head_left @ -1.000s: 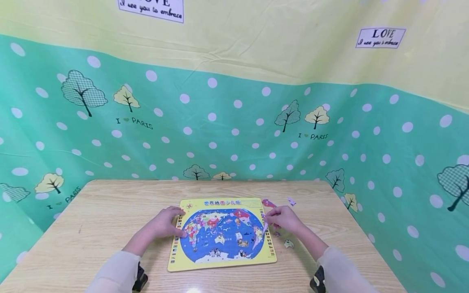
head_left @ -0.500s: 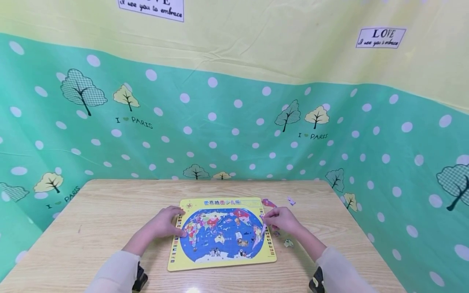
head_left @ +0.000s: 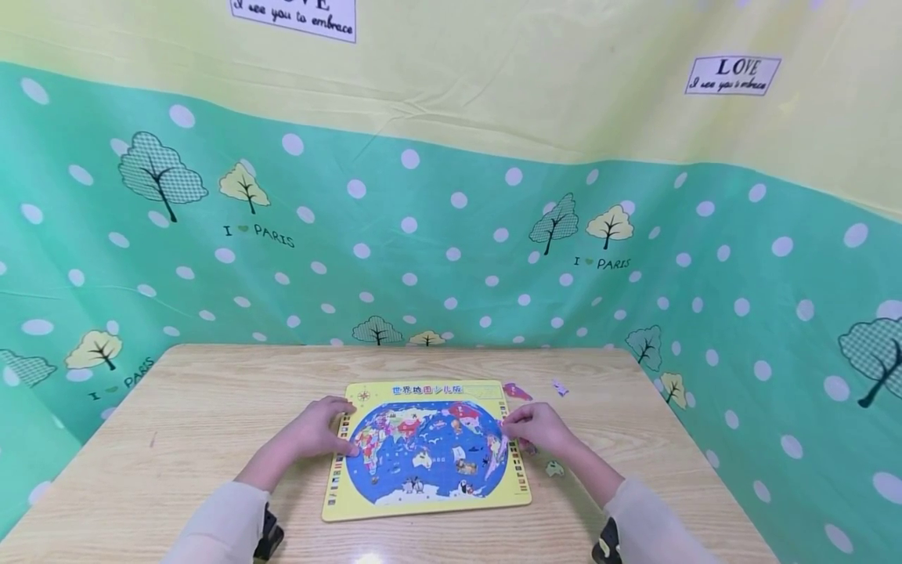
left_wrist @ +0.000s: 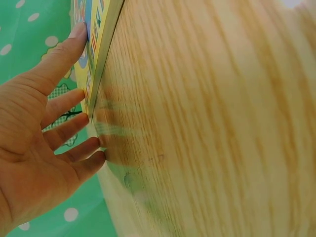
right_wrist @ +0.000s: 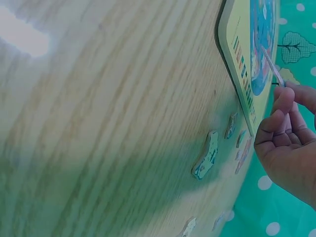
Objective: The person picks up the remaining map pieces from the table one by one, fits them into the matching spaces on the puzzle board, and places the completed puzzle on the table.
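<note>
So this person's got a kid-style world map board lying flat on the tabletop, and it looks to me like they're at the fit-a-piece-in step. The left hand is at the board's left edge, thumb resting on the board and the fingers loosely spread, clamped on nothing, so I'd guess it's just steadying things. The right hand is the busy one: over the board's right edge, thumb and finger pinched together on a thin puzzle piece. That piece is tilted, tip pointing in over the board's blue oval; can't tell if it's actually touching. Which shape it is, no idea, it's nearly edge-on in the wrist view. Other bits sit off the board's right side: a red piece right by the upper right corner, a little purple-and-white piece further out, and a pale piece near the lower right side. IMO the next move calls for tipping the piece flat and matching its outline before pressing, otherwise it could catch on its neighbours.
</note>
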### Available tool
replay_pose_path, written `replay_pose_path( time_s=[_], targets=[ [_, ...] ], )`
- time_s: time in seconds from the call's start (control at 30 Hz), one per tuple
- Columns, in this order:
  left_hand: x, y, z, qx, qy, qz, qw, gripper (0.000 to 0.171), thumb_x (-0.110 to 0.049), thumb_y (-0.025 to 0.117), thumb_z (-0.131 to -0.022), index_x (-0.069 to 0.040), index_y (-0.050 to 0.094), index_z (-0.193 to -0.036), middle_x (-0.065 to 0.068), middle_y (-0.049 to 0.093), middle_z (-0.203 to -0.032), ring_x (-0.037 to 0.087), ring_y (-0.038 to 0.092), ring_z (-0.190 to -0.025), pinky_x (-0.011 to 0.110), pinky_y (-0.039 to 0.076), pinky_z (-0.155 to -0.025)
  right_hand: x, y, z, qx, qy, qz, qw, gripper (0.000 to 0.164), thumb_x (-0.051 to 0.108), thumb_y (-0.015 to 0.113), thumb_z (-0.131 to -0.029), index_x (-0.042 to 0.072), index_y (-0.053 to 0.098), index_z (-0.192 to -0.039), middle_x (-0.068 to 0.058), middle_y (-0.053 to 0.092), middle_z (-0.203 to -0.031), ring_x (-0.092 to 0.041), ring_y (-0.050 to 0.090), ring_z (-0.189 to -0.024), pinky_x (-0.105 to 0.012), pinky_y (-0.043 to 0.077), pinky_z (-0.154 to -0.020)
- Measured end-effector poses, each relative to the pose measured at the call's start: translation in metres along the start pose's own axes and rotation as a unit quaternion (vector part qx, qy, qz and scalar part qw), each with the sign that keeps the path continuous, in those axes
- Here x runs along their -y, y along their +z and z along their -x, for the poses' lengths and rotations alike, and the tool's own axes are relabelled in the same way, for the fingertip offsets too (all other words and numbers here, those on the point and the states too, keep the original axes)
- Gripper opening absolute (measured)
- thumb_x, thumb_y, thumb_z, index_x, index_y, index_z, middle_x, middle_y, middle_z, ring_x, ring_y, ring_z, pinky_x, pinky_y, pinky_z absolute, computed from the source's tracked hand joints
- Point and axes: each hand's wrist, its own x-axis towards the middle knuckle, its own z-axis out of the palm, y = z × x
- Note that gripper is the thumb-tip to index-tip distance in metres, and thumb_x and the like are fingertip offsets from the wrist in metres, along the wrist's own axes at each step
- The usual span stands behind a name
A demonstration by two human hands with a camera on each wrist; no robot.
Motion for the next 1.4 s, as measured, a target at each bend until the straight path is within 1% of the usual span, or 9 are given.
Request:
replay_pose_path(
  time_s=[0.3,0.43,0.57,0.8,1.03,1.2,1.4],
  targets=[
    [0.0,0.0,0.0,-0.004,0.006,-0.01,0.9999,0.08,-0.037,0.085,-0.059,0.0,0.056,-0.124,0.026,0.045,-0.136,0.049,0.04,-0.125,0.062,0.033,-0.105,0.0,0.004,0.002,0.002,-0.008,0.016,1.0,0.013,0.017,0.07,-0.083,0.006,0.069,-0.09,-0.003,0.065,-0.072,-0.013,0.055,-0.056,-0.025,0.048,-0.051],
    [-0.001,0.0,0.0,-0.005,0.009,-0.012,0.9999,0.08,-0.037,0.085,-0.059,0.0,0.056,-0.123,0.027,0.046,-0.136,0.05,0.04,-0.124,0.062,0.033,-0.105,0.0,0.006,0.003,0.006,-0.009,0.023,1.0,0.013,0.017,0.07,-0.082,0.007,0.069,-0.091,-0.002,0.066,-0.073,-0.013,0.057,-0.058,-0.025,0.05,-0.053],
    [-0.001,0.0,0.0,-0.006,0.009,-0.011,0.9999,0.08,-0.037,0.085,-0.059,0.001,0.056,-0.123,0.027,0.045,-0.136,0.05,0.04,-0.124,0.062,0.033,-0.105,0.0,0.008,0.004,0.015,-0.012,0.015,1.0,0.013,0.016,0.07,-0.082,0.006,0.069,-0.091,-0.002,0.067,-0.074,-0.014,0.059,-0.059,-0.026,0.052,-0.055],
    [-0.001,0.0,0.001,-0.004,0.003,-0.008,1.0,0.08,-0.037,0.085,-0.059,0.0,0.056,-0.124,0.026,0.045,-0.136,0.049,0.039,-0.125,0.062,0.033,-0.105,0.001,0.009,0.007,0.028,-0.02,0.006,0.999,0.015,0.017,0.07,-0.082,0.005,0.069,-0.09,-0.004,0.067,-0.072,-0.013,0.058,-0.057,-0.025,0.05,-0.052],
    [-0.001,0.0,0.001,-0.004,0.005,-0.007,1.0,0.081,-0.037,0.085,-0.058,0.0,0.056,-0.124,0.026,0.045,-0.137,0.05,0.039,-0.125,0.063,0.032,-0.105,0.0,0.012,0.009,0.032,-0.026,-0.007,0.999,0.016,0.016,0.071,-0.081,0.003,0.069,-0.09,-0.004,0.067,-0.072,-0.012,0.057,-0.056,-0.024,0.052,-0.053],
    [0.001,0.001,0.001,-0.004,0.004,-0.007,1.0,0.081,-0.039,0.085,-0.058,-0.001,0.056,-0.124,0.026,0.045,-0.137,0.049,0.039,-0.125,0.063,0.032,-0.104,0.0,0.014,0.01,0.041,-0.03,-0.006,0.999,0.019,0.02,0.073,-0.08,0.003,0.069,-0.089,-0.004,0.067,-0.07,-0.01,0.056,-0.055,-0.024,0.051,-0.052],
    [0.002,0.001,0.0,-0.004,0.004,-0.008,1.0,0.082,-0.039,0.085,-0.058,-0.001,0.056,-0.124,0.026,0.045,-0.137,0.049,0.039,-0.125,0.063,0.032,-0.105,0.002,0.015,0.011,0.045,-0.036,0.0,0.998,0.019,0.02,0.073,-0.08,0.003,0.069,-0.089,-0.003,0.066,-0.069,-0.01,0.055,-0.055,-0.023,0.05,-0.053]
  ],
)
